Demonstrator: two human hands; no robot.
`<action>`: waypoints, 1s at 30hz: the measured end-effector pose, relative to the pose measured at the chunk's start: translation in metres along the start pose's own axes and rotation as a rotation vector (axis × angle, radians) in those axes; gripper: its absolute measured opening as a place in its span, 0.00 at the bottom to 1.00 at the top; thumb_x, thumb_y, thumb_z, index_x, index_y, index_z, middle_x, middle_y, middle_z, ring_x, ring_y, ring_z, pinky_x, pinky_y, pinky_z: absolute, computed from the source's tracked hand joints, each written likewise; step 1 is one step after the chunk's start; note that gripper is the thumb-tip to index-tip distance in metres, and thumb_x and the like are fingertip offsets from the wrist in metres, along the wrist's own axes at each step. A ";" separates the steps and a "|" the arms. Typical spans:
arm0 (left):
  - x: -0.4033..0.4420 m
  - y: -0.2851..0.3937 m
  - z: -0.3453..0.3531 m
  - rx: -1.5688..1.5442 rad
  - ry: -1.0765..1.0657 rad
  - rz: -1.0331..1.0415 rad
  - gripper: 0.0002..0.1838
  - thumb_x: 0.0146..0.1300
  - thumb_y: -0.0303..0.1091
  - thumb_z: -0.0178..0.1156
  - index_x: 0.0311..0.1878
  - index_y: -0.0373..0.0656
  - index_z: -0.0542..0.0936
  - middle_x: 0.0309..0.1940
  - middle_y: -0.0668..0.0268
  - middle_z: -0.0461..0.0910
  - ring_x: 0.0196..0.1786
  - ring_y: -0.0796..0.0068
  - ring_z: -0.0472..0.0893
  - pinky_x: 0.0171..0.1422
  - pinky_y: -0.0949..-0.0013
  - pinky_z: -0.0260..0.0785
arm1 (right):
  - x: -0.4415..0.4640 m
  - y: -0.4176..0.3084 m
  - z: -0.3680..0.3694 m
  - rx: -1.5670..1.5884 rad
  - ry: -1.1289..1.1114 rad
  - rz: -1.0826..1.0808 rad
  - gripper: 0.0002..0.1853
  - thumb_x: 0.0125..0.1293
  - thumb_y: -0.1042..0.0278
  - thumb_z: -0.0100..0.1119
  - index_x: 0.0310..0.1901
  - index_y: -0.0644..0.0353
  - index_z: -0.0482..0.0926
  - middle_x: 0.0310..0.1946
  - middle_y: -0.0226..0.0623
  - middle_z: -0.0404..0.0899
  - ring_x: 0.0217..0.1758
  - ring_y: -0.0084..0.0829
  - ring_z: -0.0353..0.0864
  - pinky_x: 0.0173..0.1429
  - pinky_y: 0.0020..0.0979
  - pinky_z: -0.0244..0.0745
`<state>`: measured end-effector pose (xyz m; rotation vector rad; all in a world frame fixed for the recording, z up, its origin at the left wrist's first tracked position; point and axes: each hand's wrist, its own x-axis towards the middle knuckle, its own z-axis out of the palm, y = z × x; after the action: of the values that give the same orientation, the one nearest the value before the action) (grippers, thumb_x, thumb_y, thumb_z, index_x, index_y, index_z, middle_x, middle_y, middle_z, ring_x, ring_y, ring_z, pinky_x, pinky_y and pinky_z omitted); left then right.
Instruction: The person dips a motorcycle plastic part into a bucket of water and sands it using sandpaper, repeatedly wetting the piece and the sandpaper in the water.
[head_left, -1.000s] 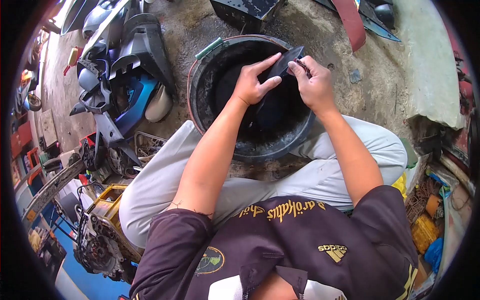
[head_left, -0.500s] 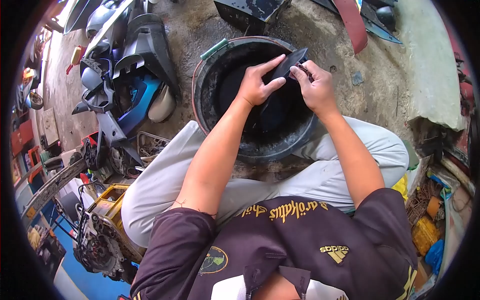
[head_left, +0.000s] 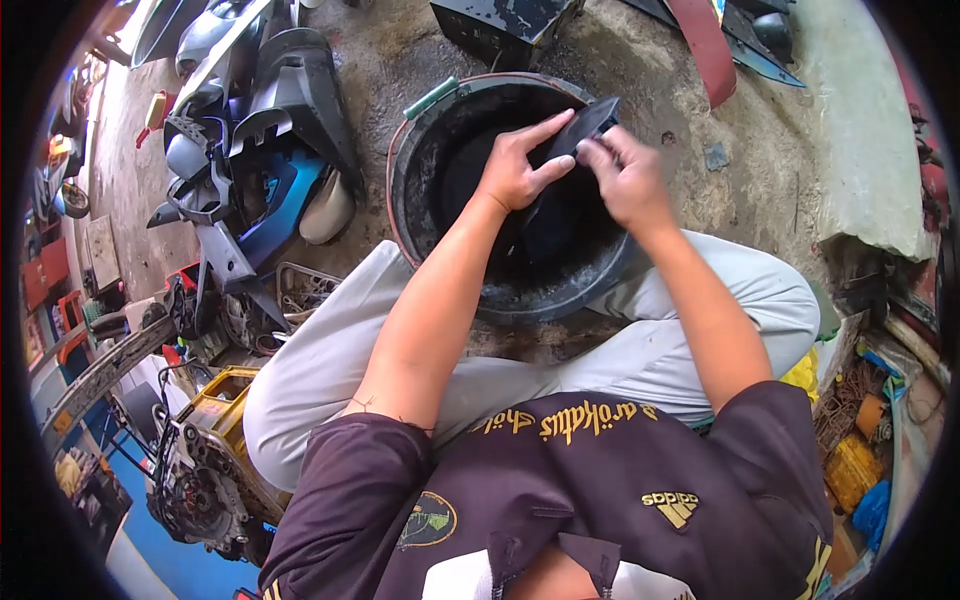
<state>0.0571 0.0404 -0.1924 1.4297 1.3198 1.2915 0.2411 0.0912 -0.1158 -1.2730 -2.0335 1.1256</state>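
Note:
Over a round black bucket [head_left: 408,190], my left hand [head_left: 522,165] grips a dark, pointed panel [head_left: 592,118] between thumb and fingers. The panel slants from upper right down into the bucket. My right hand [head_left: 630,180] is pinched at the panel's right edge, slightly blurred. What its fingers hold is too small and hidden to make out. The bucket stands on the floor between my bent legs, and its inside is dark. A green handle grip [head_left: 430,98] lies at the bucket's upper left rim.
Dark and blue vehicle panels [head_left: 300,100] lie at the left. A black box [head_left: 505,30] stands beyond the bucket. A red strip [head_left: 705,55] is at the upper right. An engine part [head_left: 205,490] and yellow crate [head_left: 225,400] sit at lower left.
My right hand has shifted slightly along the panel's edge and is now blurred; the dark reddish item seen at its fingers earlier no longer shows. The whole view has shifted slightly.

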 end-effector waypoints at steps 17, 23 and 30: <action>0.001 0.004 -0.001 0.014 0.002 -0.041 0.35 0.59 0.43 0.73 0.69 0.43 0.80 0.61 0.47 0.83 0.65 0.52 0.83 0.70 0.60 0.73 | 0.015 -0.004 -0.003 0.231 0.030 0.065 0.11 0.73 0.65 0.66 0.39 0.66 0.85 0.33 0.37 0.89 0.35 0.21 0.84 0.42 0.29 0.77; -0.003 0.005 0.000 0.026 -0.001 -0.015 0.35 0.58 0.43 0.73 0.69 0.44 0.80 0.61 0.48 0.84 0.64 0.52 0.83 0.71 0.59 0.72 | 0.048 0.005 -0.035 0.045 0.173 0.119 0.14 0.74 0.60 0.66 0.38 0.63 0.84 0.24 0.30 0.81 0.29 0.17 0.73 0.36 0.28 0.71; -0.002 0.005 -0.001 -0.009 -0.002 -0.029 0.35 0.57 0.41 0.73 0.69 0.43 0.80 0.61 0.48 0.83 0.65 0.52 0.83 0.72 0.60 0.71 | 0.040 0.012 -0.045 0.252 0.238 0.189 0.13 0.75 0.61 0.66 0.39 0.64 0.85 0.28 0.27 0.82 0.32 0.15 0.74 0.38 0.25 0.71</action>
<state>0.0570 0.0373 -0.1881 1.4007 1.3265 1.2753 0.2625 0.1468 -0.1022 -1.4142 -1.5715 1.2063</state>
